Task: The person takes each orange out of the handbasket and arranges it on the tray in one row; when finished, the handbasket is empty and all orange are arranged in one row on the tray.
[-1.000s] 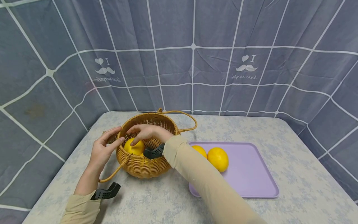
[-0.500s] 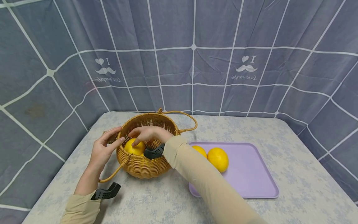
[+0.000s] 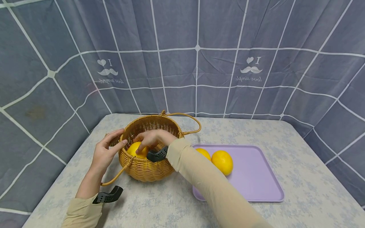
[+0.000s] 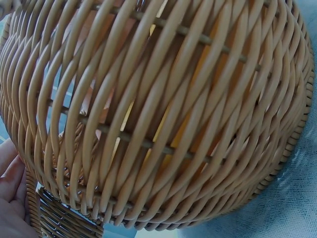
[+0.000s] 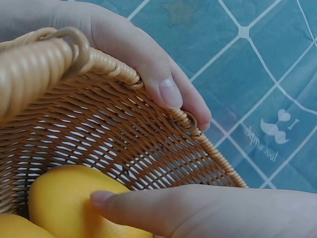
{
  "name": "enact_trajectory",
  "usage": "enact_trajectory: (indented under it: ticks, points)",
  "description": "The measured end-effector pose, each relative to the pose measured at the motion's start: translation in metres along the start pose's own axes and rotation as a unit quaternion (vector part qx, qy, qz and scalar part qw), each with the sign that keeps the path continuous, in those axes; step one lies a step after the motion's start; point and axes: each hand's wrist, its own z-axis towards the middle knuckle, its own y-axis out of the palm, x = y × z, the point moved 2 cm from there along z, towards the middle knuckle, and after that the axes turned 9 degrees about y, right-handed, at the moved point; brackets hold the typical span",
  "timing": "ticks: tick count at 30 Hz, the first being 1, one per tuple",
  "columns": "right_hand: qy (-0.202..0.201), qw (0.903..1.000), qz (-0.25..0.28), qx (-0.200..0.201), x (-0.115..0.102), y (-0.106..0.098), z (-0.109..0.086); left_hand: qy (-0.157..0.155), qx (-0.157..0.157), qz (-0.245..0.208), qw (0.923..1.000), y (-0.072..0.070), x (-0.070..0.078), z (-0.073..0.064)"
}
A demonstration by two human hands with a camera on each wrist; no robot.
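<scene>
A brown wicker basket stands left of centre on the table. My left hand grips its left rim, the thumb over the edge and the fingers outside; the right wrist view shows this thumb close up. My right hand reaches down inside and holds a smooth yellow fruit, its thumb pressed to the near side and its other fingers mostly hidden behind. In the right wrist view, part of a second yellow fruit shows beside it. The left wrist view is filled by the basket's woven wall.
A lilac tray lies to the right, with two yellow fruits on its left part, one partly behind the right sleeve. The basket's handles fold outward at both sides. A grey-blue checked curtain hangs behind the table.
My right hand has lowered slightly, its thumb sliding down the near side of the fruit in the basket. The left hand and the basket stay where they were.
</scene>
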Motion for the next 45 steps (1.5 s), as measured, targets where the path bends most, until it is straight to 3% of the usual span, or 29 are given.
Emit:
enact_trajectory:
  ticks: [6, 18, 23, 29, 37, 45]
  points:
    - [0.015, 0.9997, 0.013, -0.012, 0.0013, 0.0004, -0.0016, 0.005, 0.001, 0.004, 1.0, 0.0, 0.0, 0.0001]
    - [-0.009, 0.9982, -0.014, -0.057, 0.0023, 0.0002, -0.0022, 0.008, -0.006, 0.003, 0.9999, 0.0, 0.0021, 0.0005]
    - [-0.012, 0.9981, -0.016, -0.059, 0.0017, 0.0, -0.0039, 0.007, -0.006, 0.006, 0.9999, 0.0, 0.0017, 0.0004]
    - [-0.036, 0.9965, -0.056, -0.051, -0.0001, 0.0003, -0.0043, 0.008, -0.004, 0.0, 1.0, -0.0005, 0.0017, -0.0001]
    - [-0.06, 0.9957, -0.035, -0.061, -0.0004, 0.0015, -0.0041, 0.007, 0.002, 0.001, 1.0, -0.0011, 0.0013, 0.0]
    - [-0.058, 0.9954, 0.003, -0.076, -0.0001, 0.0013, -0.0058, 0.007, 0.0, -0.002, 1.0, -0.0011, -0.0005, -0.0005]
